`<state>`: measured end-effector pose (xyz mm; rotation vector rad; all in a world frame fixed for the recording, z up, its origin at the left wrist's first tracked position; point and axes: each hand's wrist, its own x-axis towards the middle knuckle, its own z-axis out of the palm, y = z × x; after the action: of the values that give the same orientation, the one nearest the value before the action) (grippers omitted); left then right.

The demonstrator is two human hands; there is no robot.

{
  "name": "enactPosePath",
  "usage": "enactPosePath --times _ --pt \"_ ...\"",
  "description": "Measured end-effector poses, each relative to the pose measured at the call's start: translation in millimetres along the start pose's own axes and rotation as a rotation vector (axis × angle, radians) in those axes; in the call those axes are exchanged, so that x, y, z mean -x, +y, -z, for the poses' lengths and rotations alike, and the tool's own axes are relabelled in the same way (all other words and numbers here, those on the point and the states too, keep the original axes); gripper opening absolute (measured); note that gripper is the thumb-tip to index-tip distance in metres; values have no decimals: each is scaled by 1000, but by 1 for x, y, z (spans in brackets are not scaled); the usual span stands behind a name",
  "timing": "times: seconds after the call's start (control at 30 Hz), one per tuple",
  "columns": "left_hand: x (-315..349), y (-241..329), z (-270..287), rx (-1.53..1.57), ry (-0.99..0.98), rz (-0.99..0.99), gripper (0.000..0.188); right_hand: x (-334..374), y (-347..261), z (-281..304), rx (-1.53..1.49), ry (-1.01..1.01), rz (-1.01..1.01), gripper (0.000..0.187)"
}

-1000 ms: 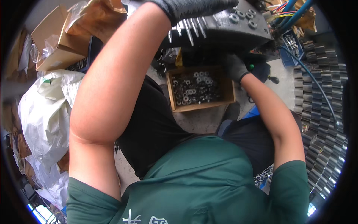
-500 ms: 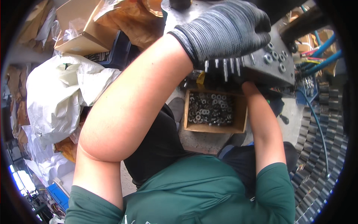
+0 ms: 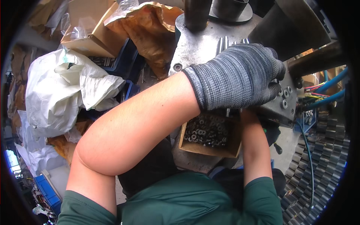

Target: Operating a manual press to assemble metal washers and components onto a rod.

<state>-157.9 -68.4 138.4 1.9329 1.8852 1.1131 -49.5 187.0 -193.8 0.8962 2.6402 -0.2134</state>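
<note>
Closer now, left gloved hand point(image 3: 240, 77) lies curled on the metal block point(image 3: 198, 45) above the washer box point(image 3: 210, 131); right-hand grip hidden under that block.

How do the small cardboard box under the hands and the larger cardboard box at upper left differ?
The small cardboard box sits low near the person's lap, open and full of dark metal washers; the large cardboard box lies tilted among the clutter, with clear plastic wrap on it. The small one is partly hidden by the left hand; the large one has no hand near it. Both are plain brown cardboard.
</note>
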Motion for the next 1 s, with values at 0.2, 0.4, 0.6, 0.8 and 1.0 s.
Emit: enactPosePath --times 0.2,0.4,0.6,0.8,1.0 --pt "1 -1 0 -34 13 -16 31 1 1 -2 16 -7 -8 54" --pt "1 -4 -1 -53 -22 34 36 3 2 -2 33 -8 -6 55" --pt "5 -6 -4 -28 108 -57 30 3 1 -5 43 -10 -1 55" --pt "-4 -10 -13 -125 46 2 30 0 4 -7 49 -7 1 55" --pt "-5 -12 -14 -119 88 -22 30 0 5 -9 52 -9 -3 56"
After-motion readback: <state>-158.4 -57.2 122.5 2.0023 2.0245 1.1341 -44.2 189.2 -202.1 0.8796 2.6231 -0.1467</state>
